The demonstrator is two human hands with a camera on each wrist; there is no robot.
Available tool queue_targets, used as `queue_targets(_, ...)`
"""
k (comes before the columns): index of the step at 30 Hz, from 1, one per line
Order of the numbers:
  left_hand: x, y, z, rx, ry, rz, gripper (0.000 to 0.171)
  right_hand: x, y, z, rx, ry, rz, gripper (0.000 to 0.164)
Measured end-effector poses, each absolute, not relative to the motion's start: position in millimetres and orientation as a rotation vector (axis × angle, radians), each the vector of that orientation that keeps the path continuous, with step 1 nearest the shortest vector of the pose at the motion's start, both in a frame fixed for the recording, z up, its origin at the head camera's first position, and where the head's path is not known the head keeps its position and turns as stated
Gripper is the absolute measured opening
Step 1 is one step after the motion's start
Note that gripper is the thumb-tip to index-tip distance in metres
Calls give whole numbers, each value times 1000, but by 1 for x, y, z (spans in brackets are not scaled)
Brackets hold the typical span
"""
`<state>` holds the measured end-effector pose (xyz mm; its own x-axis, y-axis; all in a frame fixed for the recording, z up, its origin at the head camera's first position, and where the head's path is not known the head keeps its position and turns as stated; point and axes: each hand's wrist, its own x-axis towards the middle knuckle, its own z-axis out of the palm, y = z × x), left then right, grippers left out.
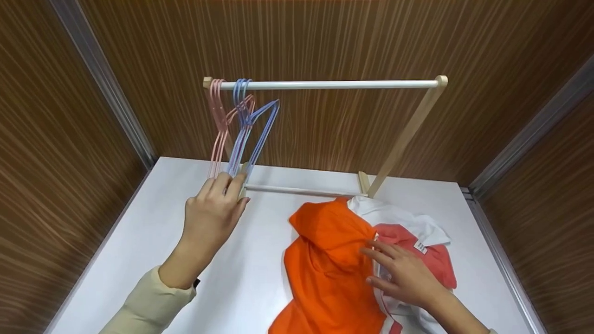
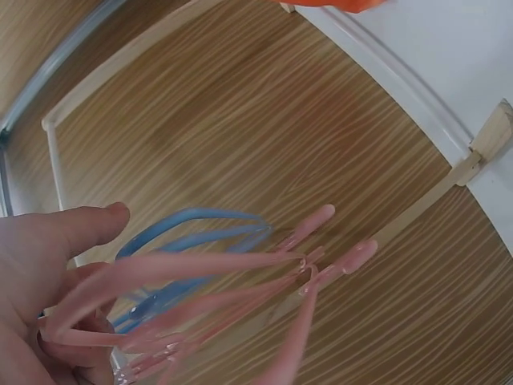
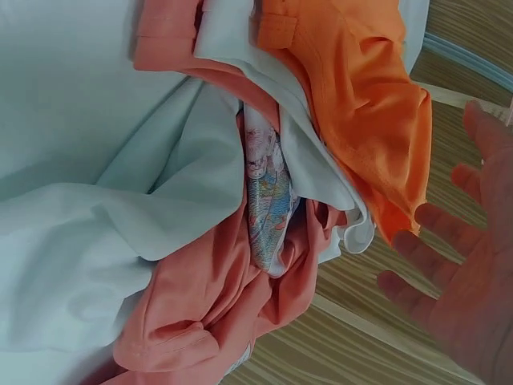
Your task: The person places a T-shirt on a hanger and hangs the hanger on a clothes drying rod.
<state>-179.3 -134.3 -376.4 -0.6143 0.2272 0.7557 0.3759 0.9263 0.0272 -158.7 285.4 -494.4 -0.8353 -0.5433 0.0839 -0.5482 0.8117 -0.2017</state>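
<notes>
Pink hangers (image 1: 219, 111) and blue hangers (image 1: 242, 104) hang at the left end of the white rail (image 1: 334, 85). My left hand (image 1: 214, 204) is at their lower part; in the left wrist view its fingers (image 2: 92, 353) curl round a pink hanger (image 2: 184, 273), the thumb standing apart. My right hand (image 1: 406, 273), fingers spread and holding nothing, is over the pile of clothes. Beneath and beside it are an orange garment (image 1: 329, 260), a coral-red garment (image 1: 438, 260) with a label and a white garment (image 1: 399, 215). A colourful print (image 3: 271, 200) shows among the folds.
The rail belongs to a rack with a wooden post (image 1: 406, 134) at the right and a lower bar (image 1: 301, 189). It stands on a white tabletop (image 1: 250, 269), with wood-grain panels (image 1: 325, 41) behind and at both sides.
</notes>
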Motion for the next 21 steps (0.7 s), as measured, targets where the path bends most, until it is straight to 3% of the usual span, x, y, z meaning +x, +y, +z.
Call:
queue_targets(13,-189,-139,-380,-439,-2291,-227,43,-155,291,-502,901,-3003,401,65)
queue_targets(21,-194,-142,-380,-413,-2250,-246,30,-153,293,-501,825,-3041,414,64)
